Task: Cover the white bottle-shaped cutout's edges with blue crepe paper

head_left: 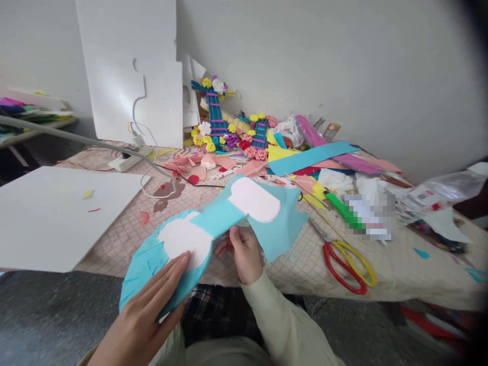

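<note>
Tilted over the table's front edge is a cardboard cutout (219,218), wrapped in light blue paper, with white board showing at both ends. Its wide rounded end has pleated blue paper folded over the rim. Beyond the narrow middle, a loose flap of blue paper (280,236) spreads out at the far end. My left hand (152,300) grips the rounded end, long fingers laid across its face and the thumb near the lower edge. Closed at the edge of the narrow middle is my right hand (244,254), thumb up and fingers curled, partly hidden by the cutout.
Red-and-yellow-handled scissors (346,259) lie to the right, near a green cutter (343,208) and a plastic bottle (446,190). A white board (64,213) covers the left side. Paper flowers and blue decorated pieces (217,114), paper strips and a power strip (127,160) sit behind.
</note>
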Demonstrator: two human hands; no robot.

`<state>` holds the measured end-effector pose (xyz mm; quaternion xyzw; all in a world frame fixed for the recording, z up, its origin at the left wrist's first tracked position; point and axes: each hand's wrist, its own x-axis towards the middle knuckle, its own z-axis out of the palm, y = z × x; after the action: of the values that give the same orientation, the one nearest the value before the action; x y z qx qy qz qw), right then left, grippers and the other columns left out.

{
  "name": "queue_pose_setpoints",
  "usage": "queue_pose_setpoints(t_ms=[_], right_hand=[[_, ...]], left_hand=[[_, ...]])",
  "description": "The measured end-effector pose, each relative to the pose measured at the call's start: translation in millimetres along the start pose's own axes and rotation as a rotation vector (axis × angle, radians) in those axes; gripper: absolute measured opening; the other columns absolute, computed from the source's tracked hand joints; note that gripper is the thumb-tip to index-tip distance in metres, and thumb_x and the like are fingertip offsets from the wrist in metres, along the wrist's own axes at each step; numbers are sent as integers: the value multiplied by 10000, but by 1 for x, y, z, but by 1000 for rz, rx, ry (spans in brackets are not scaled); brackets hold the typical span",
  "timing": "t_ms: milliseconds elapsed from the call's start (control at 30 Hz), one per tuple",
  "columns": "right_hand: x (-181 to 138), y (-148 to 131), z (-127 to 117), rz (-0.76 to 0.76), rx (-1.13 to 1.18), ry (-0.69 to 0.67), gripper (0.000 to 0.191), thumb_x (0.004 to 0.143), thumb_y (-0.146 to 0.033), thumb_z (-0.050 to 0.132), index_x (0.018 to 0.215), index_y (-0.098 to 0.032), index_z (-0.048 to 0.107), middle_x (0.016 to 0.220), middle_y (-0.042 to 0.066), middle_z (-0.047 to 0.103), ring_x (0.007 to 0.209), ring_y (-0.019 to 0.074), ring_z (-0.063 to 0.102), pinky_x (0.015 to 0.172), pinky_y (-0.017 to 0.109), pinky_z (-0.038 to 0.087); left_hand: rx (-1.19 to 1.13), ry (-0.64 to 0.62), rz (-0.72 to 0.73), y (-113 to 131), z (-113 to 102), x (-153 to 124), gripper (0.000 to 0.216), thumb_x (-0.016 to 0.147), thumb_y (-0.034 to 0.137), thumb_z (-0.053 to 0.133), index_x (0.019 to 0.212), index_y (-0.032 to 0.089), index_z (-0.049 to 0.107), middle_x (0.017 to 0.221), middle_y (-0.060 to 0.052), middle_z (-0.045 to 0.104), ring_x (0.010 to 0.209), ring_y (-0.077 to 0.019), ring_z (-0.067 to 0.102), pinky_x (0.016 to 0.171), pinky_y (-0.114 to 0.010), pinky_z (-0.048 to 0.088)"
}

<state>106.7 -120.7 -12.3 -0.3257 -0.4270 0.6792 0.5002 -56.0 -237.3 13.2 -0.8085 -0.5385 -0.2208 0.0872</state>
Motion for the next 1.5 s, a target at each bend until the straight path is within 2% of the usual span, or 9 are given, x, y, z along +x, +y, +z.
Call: queue_pose_setpoints(t_ms=[200, 400, 500, 667, 1000, 1200, 1267, 1367, 1500], right_hand=[[0, -2, 1, -22, -33, -1, 420, 759, -570, 469, 642, -177, 554, 386, -4, 508, 405, 148, 527, 393, 268, 417], [1, 0, 2, -80, -5, 93, 460, 783, -609, 368, 647, -206, 543, 469, 20, 536, 528, 182, 570, 452, 294, 431], [2, 1, 2, -74, 33, 98, 490, 793, -612, 319, 600, -216, 534, 467, 26, 517, 475, 174, 530, 430, 305, 412], [2, 1, 3, -93, 104, 157, 472, 793, -587, 354, 552, -212, 510, 439, 1, 473, 391, 140, 458, 406, 295, 382], [3, 1, 0, -116, 76, 212, 342, 803, -509, 437, 677, -198, 499, 444, -43, 502, 397, 121, 474, 417, 257, 388], [3, 4, -7, -157, -31, 277, 264, 760, -436, 544, 694, -185, 496, 454, -67, 484, 394, 96, 465, 414, 229, 387], [4, 5, -12, -168, -69, 313, 265, 760, -431, 545, 699, -177, 499, 454, -72, 454, 395, 88, 453, 412, 220, 378], [5, 6, -19, -140, -81, 329, 268, 757, -435, 546, 730, -171, 512, 483, -72, 426, 391, 74, 422, 392, 210, 345], [5, 1, -25, -114, -107, 311, 272, 745, -442, 556, 732, -173, 520, 518, -58, 440, 405, 75, 417, 396, 214, 335]], left_hand=[[2, -45, 25, -1, 2, -2, 554, 857, 292, 434, 1358, 130, 264, 1332, -43, 427, 1197, -193, 427, 990, -264, 384], [4, -16, 46, 2, 3, -2, 541, 857, 286, 430, 1354, 135, 278, 1318, -39, 446, 1193, -190, 433, 985, -248, 391], [9, -15, 65, 3, 5, -1, 533, 856, 274, 431, 1348, 126, 290, 1318, -37, 446, 1204, -185, 420, 990, -242, 382], [3, -21, 93, 4, 7, -2, 527, 847, 224, 433, 1343, 111, 295, 1339, -33, 417, 1222, -175, 399, 1020, -249, 337], [-21, -43, 57, 14, 23, 1, 562, 833, 230, 466, 1353, 139, 276, 1364, -58, 378, 1244, -213, 362, 1022, -323, 338], [-149, -162, 44, 5, -6, 0, 559, 842, 384, 434, 1355, 236, 268, 1358, -46, 389, 1220, -221, 396, 950, -317, 420], [-187, -198, -32, -11, -20, 8, 487, 855, 403, 404, 1324, 312, 311, 1311, -3, 459, 1184, -204, 447, 958, -318, 416], [-173, -262, -63, -38, -26, 40, 475, 823, 427, 466, 1278, 327, 374, 1279, 13, 492, 1128, -200, 500, 943, -293, 425], [-126, -220, -204, -54, -6, 103, 441, 792, 505, 456, 1129, 225, 496, 1191, -67, 528, 1103, -257, 484, 924, -398, 398]])
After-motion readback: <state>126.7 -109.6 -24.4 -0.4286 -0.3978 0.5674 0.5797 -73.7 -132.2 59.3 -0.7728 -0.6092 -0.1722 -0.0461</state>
